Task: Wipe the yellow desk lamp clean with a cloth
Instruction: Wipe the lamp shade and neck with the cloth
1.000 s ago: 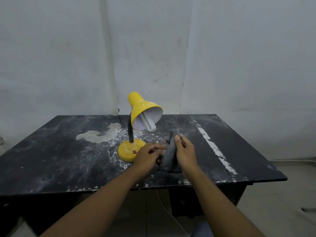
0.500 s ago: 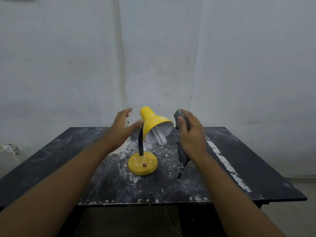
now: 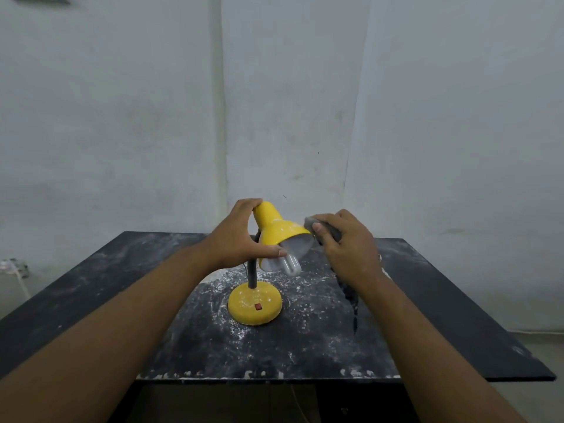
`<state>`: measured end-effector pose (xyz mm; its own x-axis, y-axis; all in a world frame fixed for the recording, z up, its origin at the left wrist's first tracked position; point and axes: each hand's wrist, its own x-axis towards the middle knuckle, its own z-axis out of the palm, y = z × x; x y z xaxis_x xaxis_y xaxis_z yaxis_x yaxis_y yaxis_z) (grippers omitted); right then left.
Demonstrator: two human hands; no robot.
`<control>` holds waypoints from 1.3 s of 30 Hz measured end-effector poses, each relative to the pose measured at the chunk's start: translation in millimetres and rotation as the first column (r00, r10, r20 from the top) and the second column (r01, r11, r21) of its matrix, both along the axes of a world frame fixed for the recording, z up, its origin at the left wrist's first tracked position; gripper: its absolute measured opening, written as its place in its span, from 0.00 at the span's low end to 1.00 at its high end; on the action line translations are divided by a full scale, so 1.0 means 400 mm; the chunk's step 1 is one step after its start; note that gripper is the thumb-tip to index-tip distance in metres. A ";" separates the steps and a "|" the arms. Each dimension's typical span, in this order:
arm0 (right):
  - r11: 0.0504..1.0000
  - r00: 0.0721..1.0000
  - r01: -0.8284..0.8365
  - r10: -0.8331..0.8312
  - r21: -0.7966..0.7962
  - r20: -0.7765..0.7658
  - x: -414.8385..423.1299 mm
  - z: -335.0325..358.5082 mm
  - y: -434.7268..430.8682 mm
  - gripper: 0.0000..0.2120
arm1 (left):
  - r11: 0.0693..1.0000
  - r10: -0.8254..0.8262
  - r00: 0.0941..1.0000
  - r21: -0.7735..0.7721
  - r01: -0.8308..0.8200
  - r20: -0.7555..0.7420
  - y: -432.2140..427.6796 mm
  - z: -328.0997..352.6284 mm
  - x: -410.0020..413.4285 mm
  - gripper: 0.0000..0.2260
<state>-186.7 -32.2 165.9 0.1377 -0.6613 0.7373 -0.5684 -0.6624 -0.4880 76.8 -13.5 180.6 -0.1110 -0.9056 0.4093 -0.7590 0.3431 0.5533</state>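
The yellow desk lamp [image 3: 276, 228] stands in the middle of the black table [image 3: 122, 288], with a round yellow base [image 3: 254, 305], a grey neck and a white bulb under the shade. My left hand [image 3: 239, 236] grips the shade from the left, fingers over its narrow top and thumb at its lower rim. My right hand [image 3: 348, 245] holds a grey cloth [image 3: 314, 223] pressed against the right rim of the shade. A loose end of the cloth hangs down below my right wrist.
The tabletop is dusty, with white specks around the lamp base and worn patches along its front edge. A pale wall rises close behind the table. A white cable and socket sit at the far left by the wall.
My left hand closed onto the lamp shade, having been open beside it. My right hand brought the cloth left onto the shade's rim. The camera view tilted and moved closer.
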 end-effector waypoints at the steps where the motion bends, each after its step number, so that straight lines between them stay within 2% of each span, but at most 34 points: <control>1: 1.000 1.000 -0.021 0.021 -0.021 0.016 0.001 0.004 0.005 0.09 | 1.000 -0.005 1.000 -0.004 0.005 0.001 -0.002 0.001 0.003 0.59; 5: 0.987 0.991 -0.135 0.133 -0.088 -0.024 0.016 -0.005 0.017 0.09 | 0.999 -0.005 1.000 -0.032 0.005 -0.009 -0.003 -0.001 -0.001 0.58; 8: 0.998 0.999 -0.042 0.043 0.047 -0.023 0.008 0.005 -0.012 0.09 | 0.999 -0.005 1.000 -0.048 0.004 -0.011 -0.001 -0.001 -0.010 0.58; 10: 0.999 0.998 -0.006 0.009 0.049 -0.061 -0.001 0.022 -0.014 0.10 | 0.999 -0.009 1.000 -0.049 0.008 -0.018 0.000 0.000 -0.014 0.58; 13: 0.984 0.985 -0.171 0.171 -0.046 -0.003 0.001 0.037 0.002 0.09 | 0.999 -0.011 1.000 -0.042 0.010 -0.023 -0.001 -0.002 -0.012 0.59; 15: 0.971 0.971 -0.238 0.237 -0.027 -0.013 0.007 0.026 -0.009 0.07 | 1.000 -0.014 1.000 -0.023 0.013 -0.022 -0.003 -0.003 -0.006 0.61; 18: 0.984 0.987 -0.155 0.158 0.091 -0.023 -0.004 0.030 -0.042 0.06 | 1.000 -0.019 1.000 -0.017 0.018 -0.018 -0.005 -0.005 0.002 0.63; 20: 0.990 0.991 -0.125 0.127 0.068 -0.034 -0.009 0.046 -0.042 0.07 | 1.000 -0.019 1.000 -0.017 0.019 -0.018 -0.009 -0.002 0.002 0.63; 22: 0.974 0.974 -0.225 0.225 0.005 -0.015 -0.006 0.057 -0.033 0.08 | 1.000 -0.022 1.000 -0.013 0.021 -0.016 -0.010 0.001 0.002 0.63; 24: 0.961 0.959 -0.276 0.277 0.027 -0.062 0.001 0.057 -0.029 0.09 | 1.000 -0.025 1.000 -0.011 0.025 -0.011 -0.012 0.001 0.004 0.62; 26: 0.973 0.972 -0.211 0.219 0.092 -0.086 -0.003 0.066 -0.042 0.09 | 0.999 -0.031 0.999 -0.012 0.031 -0.007 -0.013 0.000 0.005 0.62; 28: 0.985 0.983 -0.157 0.163 0.076 -0.088 -0.007 0.082 -0.048 0.09 | 0.999 -0.034 0.999 -0.013 0.034 -0.017 -0.013 -0.001 0.004 0.62; 30: 0.966 0.964 -0.254 0.258 0.050 -0.072 -0.001 0.100 -0.049 0.09 | 0.999 -0.032 0.999 -0.013 0.031 -0.024 -0.014 -0.002 0.004 0.62; 32: 0.949 0.941 -0.300 0.311 0.093 -0.134 0.011 0.110 -0.052 0.08 | 0.999 -0.030 0.999 -0.016 0.030 -0.025 -0.014 -0.002 0.006 0.62; 34: 0.965 0.953 -0.205 0.236 0.165 -0.190 0.011 0.115 -0.075 0.08 | 0.999 -0.034 0.999 -0.015 0.033 -0.019 -0.013 -0.001 0.005 0.62; 36: 0.978 0.958 -0.132 0.168 0.162 -0.233 0.008 0.123 -0.087 0.09 | 0.999 -0.033 0.999 -0.014 0.033 -0.017 -0.013 0.001 0.003 0.62; 39: 0.944 0.939 -0.303 0.319 0.131 -0.126 0.021 0.124 -0.088 0.07 | 1.000 -0.027 0.999 -0.013 0.027 -0.020 -0.013 0.001 0.005 0.62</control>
<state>-178.4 -67.6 215.5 0.4479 -0.6429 0.6214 -0.4119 -0.7652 -0.4947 78.7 -18.7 181.1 -0.1272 -0.8972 0.4230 -0.7383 0.3704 0.5637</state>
